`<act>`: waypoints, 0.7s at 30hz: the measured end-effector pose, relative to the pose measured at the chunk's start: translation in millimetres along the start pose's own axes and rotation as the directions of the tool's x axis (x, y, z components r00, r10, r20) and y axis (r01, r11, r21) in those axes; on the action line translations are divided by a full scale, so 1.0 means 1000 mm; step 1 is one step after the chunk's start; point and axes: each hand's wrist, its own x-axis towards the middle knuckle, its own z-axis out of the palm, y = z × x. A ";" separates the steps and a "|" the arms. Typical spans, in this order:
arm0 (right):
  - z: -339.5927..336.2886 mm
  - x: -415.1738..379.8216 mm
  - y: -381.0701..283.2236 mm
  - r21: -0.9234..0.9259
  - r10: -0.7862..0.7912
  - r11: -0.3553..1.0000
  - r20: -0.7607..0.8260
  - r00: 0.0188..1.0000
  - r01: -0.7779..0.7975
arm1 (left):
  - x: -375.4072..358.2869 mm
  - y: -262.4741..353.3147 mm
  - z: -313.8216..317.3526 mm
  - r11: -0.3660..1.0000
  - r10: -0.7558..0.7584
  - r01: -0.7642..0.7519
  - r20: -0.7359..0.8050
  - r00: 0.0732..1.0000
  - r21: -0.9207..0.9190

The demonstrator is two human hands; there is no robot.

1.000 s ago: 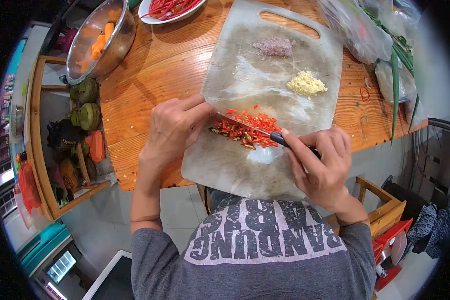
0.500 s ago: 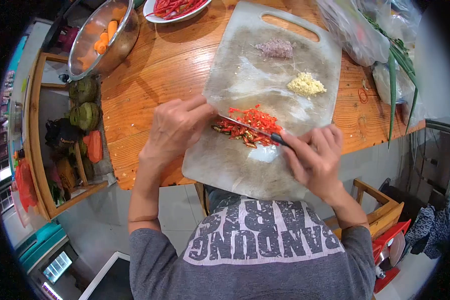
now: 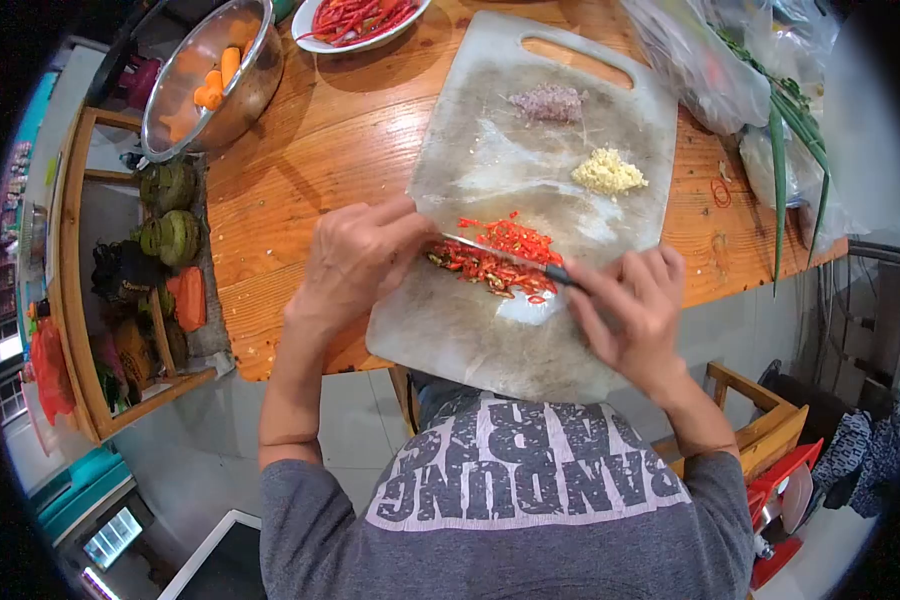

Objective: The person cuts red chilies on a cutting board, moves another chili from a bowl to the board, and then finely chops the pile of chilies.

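Note:
A kitchen knife (image 3: 505, 256) lies across a heap of chopped red chillies (image 3: 515, 238), its blade slanting down to the right. My right hand (image 3: 635, 310) is closed round the black handle. At the other end, the fingers of my left hand (image 3: 365, 250) pinch the blade's tip. Chilli pieces sit on both sides of the blade, some with green parts. Under them is a worn white cutting board (image 3: 450, 350) with a handle slot. Farther up the board are a pile of minced yellowish garlic (image 3: 610, 171) and a small pile of finely chopped purplish shallot (image 3: 550, 102).
A metal bowl (image 3: 260, 95) with peeled carrots (image 3: 210, 92) stands at the table's far left. Beside it is a white plate (image 3: 370, 42) of whole red chillies. Plastic bags (image 3: 715, 85) and spring onions (image 3: 778, 190) lie at the right edge of the wooden table (image 3: 260, 230).
The blade has shifted slightly over the chilli heap, with both hands still on the knife. The view has moved a little, so the bowl and plate appear slightly lower and farther right.

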 end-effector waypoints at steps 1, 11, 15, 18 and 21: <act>0.000 0.000 -0.002 -0.004 -0.006 1.000 -0.007 1.000 0.006 | 0.000 0.000 0.000 1.000 -0.001 0.001 0.002 1.000 -0.009; -0.025 0.017 -0.009 -0.050 -0.034 0.998 -0.050 0.998 0.032 | 0.005 0.000 -0.002 0.997 0.027 -0.026 -0.017 0.999 0.072; -0.002 0.007 0.002 0.012 0.053 0.999 -0.040 0.998 -0.053 | 0.015 -0.004 0.001 0.997 0.033 -0.031 -0.030 0.999 0.067; -0.008 0.002 -0.006 0.003 0.022 1.000 -0.044 0.999 -0.022 | 0.014 -0.004 0.005 0.999 0.034 -0.033 -0.044 0.998 0.041; -0.007 0.000 -0.010 -0.005 0.013 1.000 -0.045 0.999 -0.013 | 0.014 -0.005 0.003 0.999 0.023 -0.021 -0.036 0.999 0.044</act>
